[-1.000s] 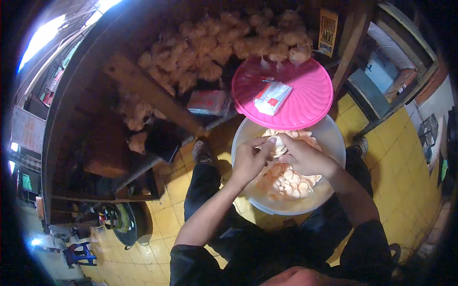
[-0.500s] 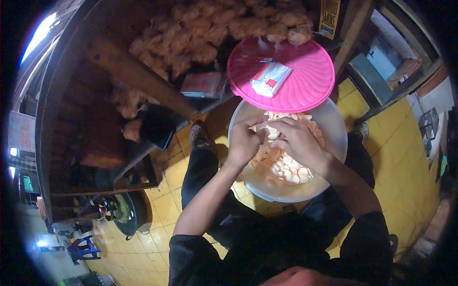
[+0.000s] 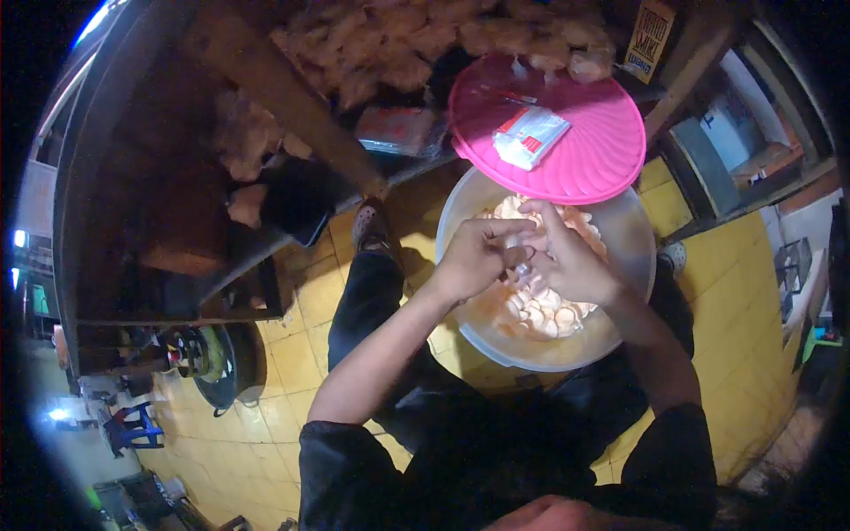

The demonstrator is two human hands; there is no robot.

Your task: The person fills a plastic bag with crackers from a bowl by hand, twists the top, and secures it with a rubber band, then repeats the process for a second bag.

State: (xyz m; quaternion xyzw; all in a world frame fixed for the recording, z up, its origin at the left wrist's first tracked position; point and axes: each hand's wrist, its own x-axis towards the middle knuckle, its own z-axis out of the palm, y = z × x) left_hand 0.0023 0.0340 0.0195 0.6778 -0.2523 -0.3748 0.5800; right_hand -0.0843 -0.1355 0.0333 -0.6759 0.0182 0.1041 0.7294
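Note:
My left hand (image 3: 482,257) and my right hand (image 3: 571,257) meet over a large, whitish translucent tub (image 3: 636,234). Between my fingers shows a small shiny bit of clear plastic bag (image 3: 522,269), mostly hidden. My left thumb and fingers are curled in a pinch on it. My right thumb points up, with the other fingers bent toward the left hand around the plastic. Below the hands, pale orange round crackers (image 3: 544,317) fill part of the tub. A pink ribbed lid (image 3: 602,146) rests over the tub's far side, carrying a pack of clear plastic bags (image 3: 533,137).
At the far side, a dark wooden rack holds many bagged crackers (image 3: 390,49) and a flat plastic-wrapped stack (image 3: 396,130). A wooden post (image 3: 341,164) slants at the left. A black pan (image 3: 235,367) stands on the yellow tiled floor (image 3: 297,354). My legs straddle the tub.
Both hands have shifted slightly down and nearer the tub's middle. The right thumb is now raised apart from its fingers. The view has tilted a little, moving the lid and tub rightward.

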